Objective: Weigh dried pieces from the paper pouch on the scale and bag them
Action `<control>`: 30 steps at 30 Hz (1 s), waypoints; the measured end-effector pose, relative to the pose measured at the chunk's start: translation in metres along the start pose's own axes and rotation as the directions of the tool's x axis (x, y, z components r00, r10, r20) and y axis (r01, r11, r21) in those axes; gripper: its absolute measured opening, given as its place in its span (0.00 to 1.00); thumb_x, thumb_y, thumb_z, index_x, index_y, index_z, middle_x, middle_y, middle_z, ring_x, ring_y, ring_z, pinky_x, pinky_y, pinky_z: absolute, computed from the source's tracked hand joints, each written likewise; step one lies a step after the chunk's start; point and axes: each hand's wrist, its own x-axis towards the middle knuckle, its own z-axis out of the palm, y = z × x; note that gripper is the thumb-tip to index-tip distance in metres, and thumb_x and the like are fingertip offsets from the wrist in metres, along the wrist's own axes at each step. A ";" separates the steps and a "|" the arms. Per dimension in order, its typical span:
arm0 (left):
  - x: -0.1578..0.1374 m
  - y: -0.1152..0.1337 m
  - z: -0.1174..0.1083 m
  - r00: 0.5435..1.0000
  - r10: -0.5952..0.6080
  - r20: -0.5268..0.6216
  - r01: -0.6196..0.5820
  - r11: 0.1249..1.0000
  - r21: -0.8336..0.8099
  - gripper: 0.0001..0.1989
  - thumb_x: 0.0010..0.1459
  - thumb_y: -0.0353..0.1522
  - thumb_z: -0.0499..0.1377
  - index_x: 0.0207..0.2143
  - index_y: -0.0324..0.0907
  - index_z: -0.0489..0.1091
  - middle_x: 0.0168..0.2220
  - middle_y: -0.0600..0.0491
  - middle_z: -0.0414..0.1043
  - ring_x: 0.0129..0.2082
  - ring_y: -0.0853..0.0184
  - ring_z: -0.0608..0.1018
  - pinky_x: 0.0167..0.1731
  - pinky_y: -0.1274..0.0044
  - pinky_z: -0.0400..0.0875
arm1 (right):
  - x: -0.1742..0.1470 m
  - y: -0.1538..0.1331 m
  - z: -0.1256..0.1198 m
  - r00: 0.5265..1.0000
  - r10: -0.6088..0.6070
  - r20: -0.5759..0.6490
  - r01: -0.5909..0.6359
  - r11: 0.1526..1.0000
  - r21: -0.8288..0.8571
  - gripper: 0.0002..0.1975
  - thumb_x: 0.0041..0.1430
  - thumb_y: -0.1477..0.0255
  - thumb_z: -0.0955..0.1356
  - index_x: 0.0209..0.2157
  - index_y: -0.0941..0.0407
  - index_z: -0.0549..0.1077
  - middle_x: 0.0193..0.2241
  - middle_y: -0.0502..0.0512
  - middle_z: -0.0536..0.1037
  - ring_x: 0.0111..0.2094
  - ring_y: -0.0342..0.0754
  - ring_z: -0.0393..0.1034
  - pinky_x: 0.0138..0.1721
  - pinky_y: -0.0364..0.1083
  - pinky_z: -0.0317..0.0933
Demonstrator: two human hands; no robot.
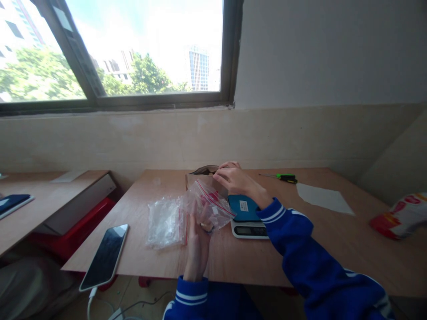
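A clear zip bag (218,209) with a red seal strip rests in my left hand (198,242), whose fingers are wrapped round its lower part. Something small and brownish shows at the bottom of this bag. My right hand (238,180) is over the edge of an open brown paper bag (193,181), its fingertips bent at the mouth; what they hold, if anything, is hidden. Below my right forearm lies a white kitchen scale (238,231) with a blue top (238,202) and a dark display. A stack of clear zip bags (165,224) lies left of my left hand.
A phone (106,255) with a charging cable lies at the table's left edge. A green-and-black screwdriver (283,178), a white paper sheet (323,198) and a red-and-white packet (396,218) are on the right. A red stool (76,229) stands between the two tables.
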 end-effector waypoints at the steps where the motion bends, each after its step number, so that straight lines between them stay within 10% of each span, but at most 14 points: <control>1: 0.000 0.000 0.000 1.000 0.000 0.002 0.000 1.000 -0.005 0.28 0.62 0.46 0.50 0.63 0.59 0.50 0.60 0.50 0.63 0.57 0.60 0.70 0.54 0.66 0.63 | 0.000 -0.002 -0.001 1.000 0.009 -0.017 -0.008 1.000 0.010 0.16 0.66 0.66 0.60 0.33 0.58 0.76 0.35 0.60 0.79 0.45 0.54 0.67 0.52 0.55 0.49; 7: -0.002 0.003 -0.002 1.000 0.003 0.000 -0.003 1.000 -0.002 0.27 0.61 0.47 0.51 0.62 0.59 0.53 0.61 0.51 0.62 0.58 0.61 0.68 0.54 0.67 0.62 | -0.012 -0.026 -0.009 0.956 0.167 -0.239 -0.053 0.906 0.420 0.10 0.64 0.70 0.61 0.38 0.56 0.73 0.39 0.57 0.77 0.43 0.50 0.68 0.48 0.51 0.59; 12: 0.000 0.007 0.000 1.000 -0.012 -0.006 0.012 1.000 -0.006 0.25 0.61 0.45 0.52 0.60 0.53 0.60 0.61 0.50 0.63 0.58 0.59 0.68 0.55 0.67 0.63 | -0.029 -0.040 -0.011 0.979 0.086 0.185 -0.184 0.769 0.612 0.07 0.61 0.73 0.61 0.33 0.58 0.70 0.30 0.52 0.75 0.31 0.44 0.70 0.33 0.42 0.64; 19: 0.001 0.001 0.000 0.999 -0.023 0.035 0.021 0.998 0.057 0.23 0.62 0.43 0.52 0.58 0.49 0.63 0.60 0.49 0.63 0.60 0.59 0.65 0.53 0.70 0.65 | -0.033 -0.051 0.020 0.842 -0.124 0.525 -0.193 0.839 0.509 0.04 0.54 0.77 0.69 0.34 0.59 0.74 0.32 0.52 0.77 0.33 0.45 0.71 0.36 0.42 0.64; 25: 0.003 -0.004 -0.003 1.000 -0.014 -0.021 0.016 0.993 0.116 0.24 0.60 0.44 0.54 0.57 0.50 0.64 0.59 0.49 0.65 0.60 0.58 0.65 0.52 0.70 0.66 | -0.034 -0.052 0.041 0.861 -0.182 0.475 -0.142 0.810 0.569 0.05 0.51 0.79 0.70 0.29 0.55 0.71 0.28 0.48 0.74 0.30 0.44 0.69 0.32 0.42 0.65; 30: 0.004 -0.004 -0.003 1.000 -0.007 0.027 0.004 0.996 0.085 0.25 0.62 0.46 0.50 0.58 0.49 0.63 0.60 0.49 0.63 0.61 0.58 0.63 0.57 0.66 0.61 | -0.035 -0.044 0.001 0.958 -0.002 0.286 -0.165 0.813 0.558 0.10 0.52 0.70 0.71 0.35 0.57 0.69 0.31 0.50 0.74 0.31 0.44 0.69 0.33 0.42 0.65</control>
